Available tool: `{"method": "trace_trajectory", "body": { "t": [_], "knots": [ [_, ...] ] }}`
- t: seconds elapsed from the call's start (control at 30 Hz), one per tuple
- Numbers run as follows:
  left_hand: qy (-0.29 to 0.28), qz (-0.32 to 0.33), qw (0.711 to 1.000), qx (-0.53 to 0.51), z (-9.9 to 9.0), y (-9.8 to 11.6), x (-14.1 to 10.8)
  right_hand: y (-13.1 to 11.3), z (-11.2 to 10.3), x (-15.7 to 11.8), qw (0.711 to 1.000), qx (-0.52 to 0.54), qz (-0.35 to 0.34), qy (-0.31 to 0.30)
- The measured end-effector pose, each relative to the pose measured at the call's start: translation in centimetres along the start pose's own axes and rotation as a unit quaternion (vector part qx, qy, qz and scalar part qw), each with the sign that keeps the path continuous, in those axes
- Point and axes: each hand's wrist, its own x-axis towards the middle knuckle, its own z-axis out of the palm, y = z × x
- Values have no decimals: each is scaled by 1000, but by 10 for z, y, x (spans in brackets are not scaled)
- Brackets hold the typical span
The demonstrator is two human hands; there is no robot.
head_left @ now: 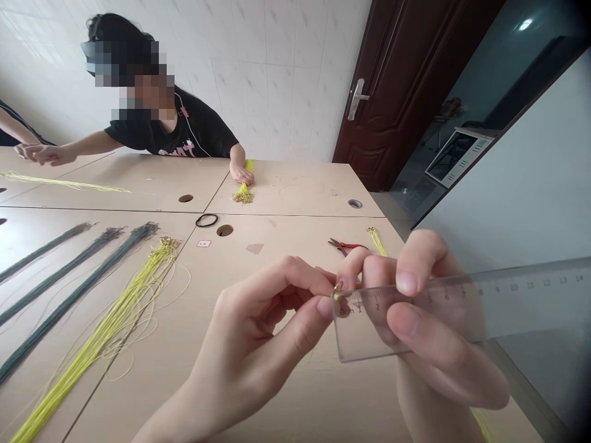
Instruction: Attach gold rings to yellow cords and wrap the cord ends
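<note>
My left hand (272, 326) pinches a small brass terminal (338, 289) between thumb and forefinger, with a short end of yellow wire at its tip. My right hand (429, 307) grips a clear plastic ruler (489, 307) marked in centimetres. The ruler's zero end lies against the terminal, and my right fingers wrap around the ruler and partly hide its scale. Most of the wire held in my left hand is hidden behind my fingers.
Long yellow wire bundles (106, 332) and dark wire bundles (69, 289) lie at the left of the beige table (286, 191). Red-handled pliers (344, 246) and a black rubber band (206, 220) lie on it. A co-worker's hand (242, 174) rests on a yellow bundle (243, 194) across the table.
</note>
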Motion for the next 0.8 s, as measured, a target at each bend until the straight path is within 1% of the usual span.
{"method": "trace_trajectory", "body": {
  "t": [0.23,0.4,0.53,0.63,0.8],
  "knots": [
    [-2,-5,1000,-9,0,0,-3,-2,1,-1,1000,-9,11,6],
    [-4,-5,1000,-7,1,0,1,-2,-1,-2,999,-45,12,14],
    [0,-3,1000,-7,0,0,1,-1,-1,-2,1000,-27,7,11],
    [3,-3,1000,5,-1,0,-1,-2,-1,-1,999,-35,16,13],
    [0,-5,1000,18,0,0,-1,-2,0,-1,1000,-15,5,12]
  ]
}}
